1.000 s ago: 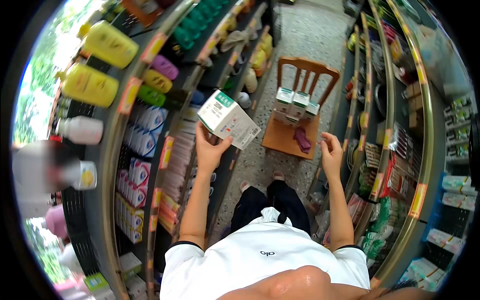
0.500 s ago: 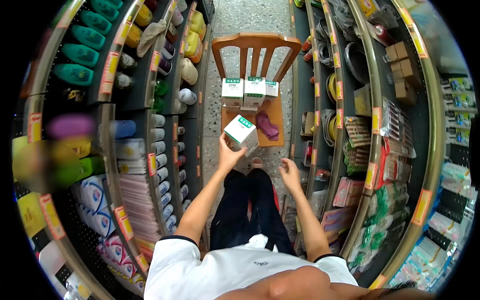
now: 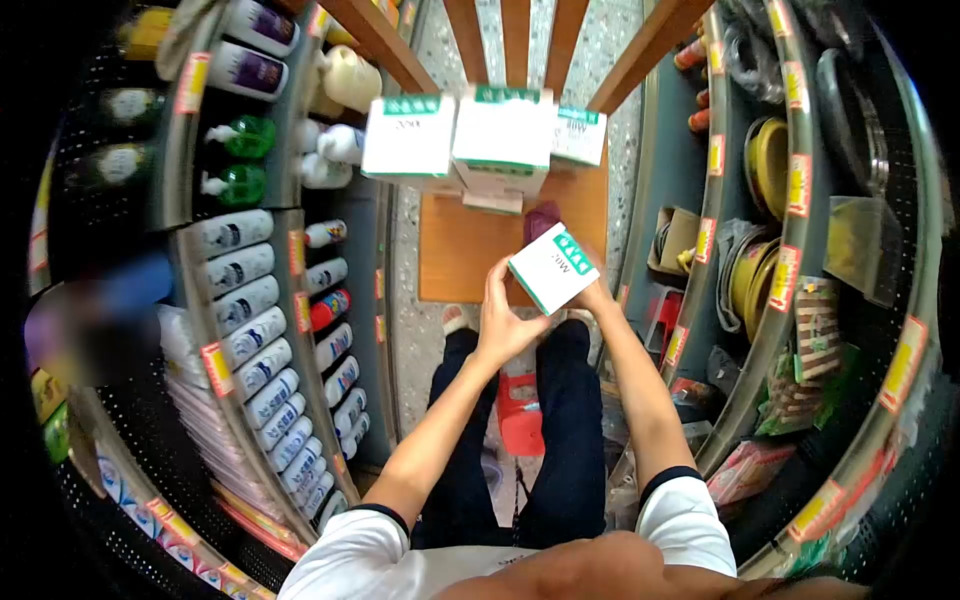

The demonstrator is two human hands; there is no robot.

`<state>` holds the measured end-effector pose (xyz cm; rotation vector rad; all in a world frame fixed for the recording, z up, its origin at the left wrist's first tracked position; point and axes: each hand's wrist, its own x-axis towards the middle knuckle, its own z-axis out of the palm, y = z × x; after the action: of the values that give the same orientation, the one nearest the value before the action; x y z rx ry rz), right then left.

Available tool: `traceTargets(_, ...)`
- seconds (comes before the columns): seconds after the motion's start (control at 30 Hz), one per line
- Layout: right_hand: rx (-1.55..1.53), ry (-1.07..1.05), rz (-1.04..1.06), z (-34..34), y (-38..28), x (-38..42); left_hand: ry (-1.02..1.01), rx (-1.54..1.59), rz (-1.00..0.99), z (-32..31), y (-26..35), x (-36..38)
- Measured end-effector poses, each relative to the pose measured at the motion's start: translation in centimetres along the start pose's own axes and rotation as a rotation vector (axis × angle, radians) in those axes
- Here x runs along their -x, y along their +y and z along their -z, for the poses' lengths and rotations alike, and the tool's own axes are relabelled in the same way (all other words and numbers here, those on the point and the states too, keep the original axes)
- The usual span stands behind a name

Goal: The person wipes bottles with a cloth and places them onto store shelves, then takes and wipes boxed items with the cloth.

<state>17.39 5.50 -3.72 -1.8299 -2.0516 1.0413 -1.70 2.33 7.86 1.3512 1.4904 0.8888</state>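
Note:
I hold a white carton with green trim (image 3: 553, 268) in both hands just above the front of a wooden chair seat (image 3: 465, 250). My left hand (image 3: 502, 322) grips its near left side. My right hand (image 3: 590, 295) is under its right side, mostly hidden by the carton. Three similar white and green cartons (image 3: 480, 135) stand stacked at the back of the seat, against the chair's slats. A purple cloth (image 3: 540, 220) lies on the seat behind the held carton.
Shop shelves line a narrow aisle. The left shelves (image 3: 250, 290) carry rows of bottles and tubes. The right shelves (image 3: 790, 230) hold coiled wire, packets and boxes. A small red stool (image 3: 520, 415) sits between my legs on the speckled floor.
I have bent down toward the chair. The carton came from high at the left shelf down to the chair seat, and my right hand has joined the left on it.

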Motion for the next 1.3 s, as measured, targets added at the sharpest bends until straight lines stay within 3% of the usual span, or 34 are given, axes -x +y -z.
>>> traceTargets(0.07,-0.005,0.086,0.068,-0.6,1.4,0.4,0.003,0.007,-0.018,-1.0,-1.4,-0.3)
traceTargets(0.1,-0.034,0.287,0.167,-0.5,1.6,0.6,0.013,0.012,0.036,-1.2,-1.9,-0.3)
traceTargets(0.27,0.038,0.511,0.196,-1.8,2.0,-0.1,-0.005,-0.055,-0.03,0.4,-6.5,-0.6)
traceTargets(0.47,0.083,0.585,0.231,-3.0,2.5,-0.3,-0.037,0.185,-0.009,3.2,-10.5,0.7)
traceTargets(0.6,0.112,0.515,0.281,-1.6,1.7,-0.1,-0.077,-0.006,-0.141,4.9,-12.9,2.2)
traceTargets(0.7,0.107,0.463,0.391,0.0,-1.2,3.2,0.068,0.554,0.397,5.3,-14.0,3.9)
traceTargets(0.77,-0.068,-0.017,0.569,-0.5,-2.6,4.9,0.015,0.333,0.165,6.2,-13.9,4.0)
traceTargets(0.83,-0.08,-0.368,0.647,-2.0,-3.9,5.0,-0.019,0.117,-0.012,7.4,-14.0,3.9)
traceTargets(1.0,0.159,-0.608,0.516,-5.0,-4.0,7.2,0.108,-0.039,-0.294,7.9,-12.7,4.9)
traceTargets(1.1,0.427,-0.879,0.43,-8.6,-4.2,9.2,0.206,0.178,-0.195,7.7,-10.2,7.1)
traceTargets(1.17,0.574,-0.951,0.462,-11.4,-4.4,10.7,0.232,0.153,-0.26,7.9,-10.4,8.3)
traceTargets(1.3,0.542,-1.292,0.452,-21.8,-1.5,13.4,0.205,0.251,-0.318,8.0,-9.3,9.5)
